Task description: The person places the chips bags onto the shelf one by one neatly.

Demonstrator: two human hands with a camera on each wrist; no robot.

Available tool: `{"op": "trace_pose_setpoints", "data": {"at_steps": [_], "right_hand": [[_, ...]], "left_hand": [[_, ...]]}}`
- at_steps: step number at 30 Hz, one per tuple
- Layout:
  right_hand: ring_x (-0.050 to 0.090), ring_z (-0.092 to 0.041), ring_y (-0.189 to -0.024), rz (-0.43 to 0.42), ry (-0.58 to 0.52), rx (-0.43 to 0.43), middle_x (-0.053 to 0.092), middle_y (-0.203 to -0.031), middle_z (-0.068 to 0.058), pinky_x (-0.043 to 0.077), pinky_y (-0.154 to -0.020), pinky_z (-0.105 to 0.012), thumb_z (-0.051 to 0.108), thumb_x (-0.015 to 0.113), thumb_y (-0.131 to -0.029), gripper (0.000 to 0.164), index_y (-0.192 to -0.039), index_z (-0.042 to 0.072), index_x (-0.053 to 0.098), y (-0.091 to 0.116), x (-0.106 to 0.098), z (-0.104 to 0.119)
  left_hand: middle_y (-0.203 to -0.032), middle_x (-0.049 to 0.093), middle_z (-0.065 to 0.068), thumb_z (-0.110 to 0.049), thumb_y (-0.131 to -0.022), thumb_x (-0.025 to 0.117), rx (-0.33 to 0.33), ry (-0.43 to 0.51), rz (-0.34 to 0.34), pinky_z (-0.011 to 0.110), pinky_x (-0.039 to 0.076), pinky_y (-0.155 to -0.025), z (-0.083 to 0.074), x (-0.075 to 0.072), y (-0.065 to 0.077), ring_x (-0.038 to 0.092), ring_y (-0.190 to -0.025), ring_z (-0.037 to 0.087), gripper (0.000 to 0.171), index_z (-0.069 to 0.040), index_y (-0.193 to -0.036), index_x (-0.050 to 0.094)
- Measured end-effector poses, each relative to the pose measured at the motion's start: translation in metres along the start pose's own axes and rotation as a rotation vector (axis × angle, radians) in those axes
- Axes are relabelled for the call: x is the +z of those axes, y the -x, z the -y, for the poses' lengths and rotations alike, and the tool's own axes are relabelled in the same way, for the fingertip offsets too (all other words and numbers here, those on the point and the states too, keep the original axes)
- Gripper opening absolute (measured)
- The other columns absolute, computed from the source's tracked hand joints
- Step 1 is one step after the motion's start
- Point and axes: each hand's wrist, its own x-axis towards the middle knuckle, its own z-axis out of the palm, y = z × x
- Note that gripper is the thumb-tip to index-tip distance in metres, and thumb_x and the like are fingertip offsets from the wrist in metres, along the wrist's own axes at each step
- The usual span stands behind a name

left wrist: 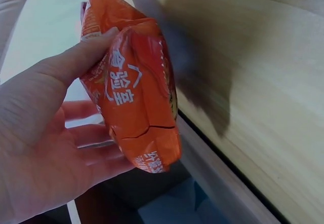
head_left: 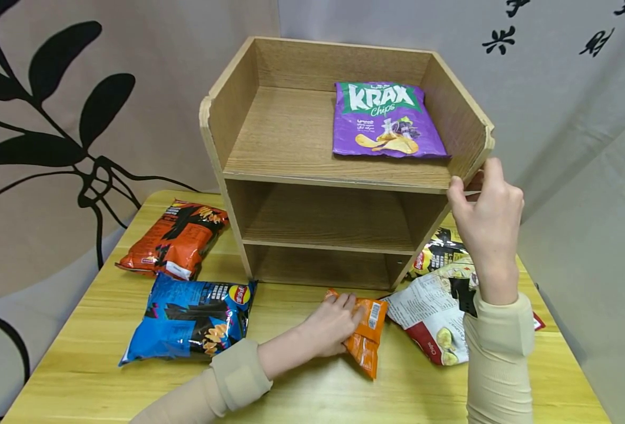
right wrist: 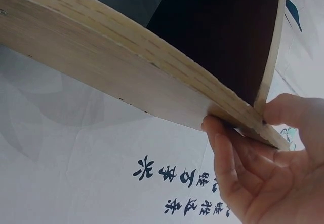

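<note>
My left hand [head_left: 333, 325] grips a small orange snack bag [head_left: 369, 330] in front of the shelf. In the left wrist view the thumb lies over the orange bag [left wrist: 136, 89] and the fingers are behind it. My right hand [head_left: 491, 227] pinches the front edge of the right side panel of a wooden shelf [head_left: 325, 184]. In the right wrist view the thumb is inside the panel [right wrist: 167, 74] and the fingers are against its outer face. On the top level, towards the right, lies a purple KRAX chips bag [head_left: 389, 121].
Left of the shelf lie a red-orange chips bag [head_left: 177, 235] and a blue chips bag [head_left: 190, 318]. To the right are a white and dark red bag [head_left: 429, 312] and a black and yellow bag [head_left: 442, 250], partly hidden. All rest on a yellowish wooden table [head_left: 95, 335]; a patterned curtain hangs behind.
</note>
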Motion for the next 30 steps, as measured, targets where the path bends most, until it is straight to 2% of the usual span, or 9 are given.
{"op": "trace_pose_setpoints", "data": {"at_steps": [4,9,14,16,20,21,24,27,30], "right_hand": [[0.069,-0.039,-0.077,0.000,0.002,-0.004,0.070,-0.094,-0.027,0.027,-0.060,0.004,0.014,0.056,-0.088,0.028,-0.106,-0.008,0.058,0.000,0.000,0.000],[0.069,-0.039,-0.077,-0.001,0.000,-0.002,0.070,-0.094,-0.027,0.027,-0.060,0.004,0.014,0.056,-0.088,0.028,-0.105,-0.008,0.058,0.000,0.000,0.000],[0.069,-0.039,-0.076,-0.011,0.000,-0.005,0.071,-0.093,-0.026,0.027,-0.059,0.002,0.014,0.055,-0.087,0.027,-0.104,-0.008,0.058,0.001,-0.001,0.000],[0.069,-0.038,-0.075,-0.012,0.001,-0.006,0.071,-0.092,-0.026,0.027,-0.059,0.002,0.014,0.055,-0.087,0.027,-0.104,-0.008,0.058,0.001,-0.001,0.000],[0.069,-0.038,-0.076,-0.010,-0.004,-0.006,0.071,-0.093,-0.026,0.028,-0.059,0.004,0.014,0.055,-0.087,0.027,-0.104,-0.008,0.058,0.001,-0.001,0.000],[0.069,-0.038,-0.076,-0.008,-0.004,-0.006,0.071,-0.093,-0.026,0.028,-0.059,0.005,0.013,0.055,-0.088,0.027,-0.104,-0.008,0.058,0.000,0.000,0.001],[0.070,-0.039,-0.076,-0.007,-0.005,-0.007,0.071,-0.093,-0.026,0.028,-0.059,0.005,0.013,0.055,-0.088,0.028,-0.105,-0.008,0.057,0.000,0.000,0.000],[0.070,-0.039,-0.077,-0.004,-0.008,-0.007,0.070,-0.094,-0.026,0.028,-0.059,0.006,0.013,0.055,-0.088,0.028,-0.105,-0.008,0.057,0.000,0.000,0.000],[0.070,-0.039,-0.077,-0.001,-0.012,-0.005,0.070,-0.094,-0.027,0.028,-0.059,0.006,0.013,0.055,-0.088,0.028,-0.106,-0.008,0.057,0.000,0.000,0.000]], "left_hand": [[-0.142,0.050,0.013,-0.055,-0.076,0.070,-0.009,0.044,0.049,0.034,0.047,-0.102,0.000,0.002,0.001,0.052,-0.129,0.024,0.079,-0.014,-0.140,0.045],[-0.142,0.049,0.016,-0.049,-0.080,0.069,0.007,0.202,0.092,0.036,0.048,-0.100,0.000,0.002,0.004,0.050,-0.130,0.028,0.072,-0.011,-0.138,0.048],[-0.135,0.056,0.013,-0.039,-0.079,0.074,0.026,0.310,0.070,0.030,0.052,-0.093,0.000,-0.001,0.005,0.058,-0.121,0.023,0.062,-0.011,-0.130,0.055],[-0.134,0.057,0.013,-0.028,-0.081,0.073,0.021,0.356,0.067,0.027,0.053,-0.091,0.002,-0.003,0.005,0.061,-0.117,0.022,0.055,-0.010,-0.130,0.055],[-0.113,0.069,0.009,-0.002,-0.084,0.065,-0.014,0.540,0.054,0.011,0.053,-0.073,0.007,-0.010,0.005,0.070,-0.093,0.014,0.043,-0.005,-0.126,0.058],[-0.110,0.070,0.009,0.006,-0.083,0.062,-0.027,0.598,0.053,0.008,0.051,-0.069,0.008,-0.011,0.005,0.070,-0.091,0.013,0.044,-0.003,-0.126,0.058],[-0.100,0.073,0.007,0.015,-0.081,0.058,-0.058,0.747,0.047,0.002,0.044,-0.055,0.012,-0.015,0.004,0.071,-0.082,0.008,0.047,0.000,-0.125,0.059],[-0.101,0.073,0.008,0.012,-0.083,0.059,-0.075,0.826,0.050,0.002,0.044,-0.054,0.016,-0.017,0.002,0.071,-0.085,0.007,0.041,-0.001,-0.121,0.062],[-0.087,0.073,0.003,-0.001,-0.088,0.061,-0.085,0.879,0.048,0.004,0.044,-0.051,0.022,-0.018,0.000,0.066,-0.070,0.001,0.019,-0.002,-0.107,0.068]]}}
